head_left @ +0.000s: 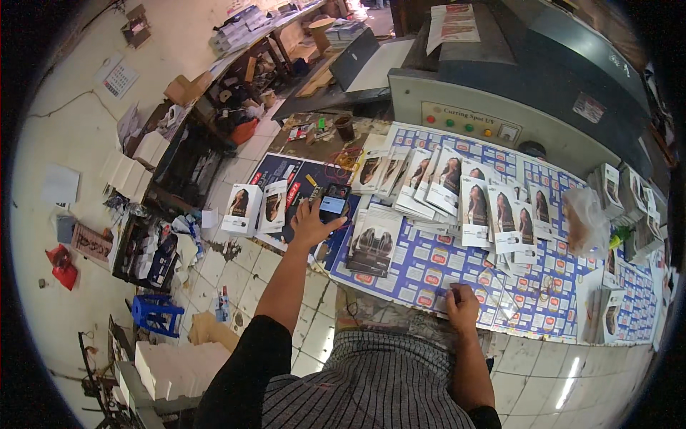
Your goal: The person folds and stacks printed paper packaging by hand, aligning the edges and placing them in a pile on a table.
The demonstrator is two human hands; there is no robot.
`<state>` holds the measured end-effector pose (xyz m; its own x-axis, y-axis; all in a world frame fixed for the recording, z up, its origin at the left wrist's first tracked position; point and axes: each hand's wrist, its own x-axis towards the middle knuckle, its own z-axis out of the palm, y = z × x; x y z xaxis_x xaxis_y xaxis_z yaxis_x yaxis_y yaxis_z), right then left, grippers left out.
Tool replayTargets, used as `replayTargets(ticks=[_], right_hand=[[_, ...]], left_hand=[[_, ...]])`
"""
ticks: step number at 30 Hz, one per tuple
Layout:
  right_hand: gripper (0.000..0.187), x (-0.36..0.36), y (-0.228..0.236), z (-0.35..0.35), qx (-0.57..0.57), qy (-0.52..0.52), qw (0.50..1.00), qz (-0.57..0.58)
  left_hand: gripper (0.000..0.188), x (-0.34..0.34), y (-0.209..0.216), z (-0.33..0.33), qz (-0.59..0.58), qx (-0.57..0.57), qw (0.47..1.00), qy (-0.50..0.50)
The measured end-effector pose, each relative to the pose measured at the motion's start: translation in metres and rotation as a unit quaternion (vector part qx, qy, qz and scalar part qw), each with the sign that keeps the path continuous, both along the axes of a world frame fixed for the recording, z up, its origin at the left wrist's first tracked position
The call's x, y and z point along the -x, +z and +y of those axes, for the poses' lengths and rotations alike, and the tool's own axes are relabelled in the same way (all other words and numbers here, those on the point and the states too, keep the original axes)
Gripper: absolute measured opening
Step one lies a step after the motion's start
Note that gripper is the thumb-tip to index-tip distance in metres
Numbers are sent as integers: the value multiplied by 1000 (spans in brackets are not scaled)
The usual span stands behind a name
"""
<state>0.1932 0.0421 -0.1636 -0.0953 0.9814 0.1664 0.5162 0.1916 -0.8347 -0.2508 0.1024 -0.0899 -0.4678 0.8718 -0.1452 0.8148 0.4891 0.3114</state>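
A dark phone with a lit screen lies on a dark printed sheet at the table's left part. My left hand is at its near side, fingers stretched apart, the thumb by the phone's lower edge. Whether the fingertips touch it I cannot tell. My right hand rests at the table's near edge with its fingers curled in; what they hold, if anything, is hidden. Between the hands sits a stack of dark-printed cartons. Beyond are rows of flat white cartons with a long-haired figure printed on them.
Blue patterned sheets cover the table. Two carton stacks stand left of the phone. A clear plastic bag and more carton stacks lie at right. Behind rises a grey machine with coloured buttons. A blue stool stands at left.
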Motion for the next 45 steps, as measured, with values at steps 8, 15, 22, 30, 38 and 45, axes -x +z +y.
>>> replayTargets(ticks=[8,15,22,30,38,45], right_hand=[[17,0,1,-1,10,0,1000,-2],[18,0,4,0,-12,6,1000,-7],[18,-2,-2,1,-29,6,1000,-7],[18,-2,-4,0,-9,2,1000,7],[17,-1,-2,1,-15,5,1000,-11],[18,1,26,3,8,8,997,71]], left_hand=[[114,-1,2,-4,6,0,1000,6],[115,-3,4,-6,6,7,1000,0],[114,-4,4,-5,-6,30,1000,-5],[110,3,-2,0,2,28,999,-18],[114,5,-5,0,1,-20,1000,-5],[98,-25,4,-21,76,-221,972,-13]])
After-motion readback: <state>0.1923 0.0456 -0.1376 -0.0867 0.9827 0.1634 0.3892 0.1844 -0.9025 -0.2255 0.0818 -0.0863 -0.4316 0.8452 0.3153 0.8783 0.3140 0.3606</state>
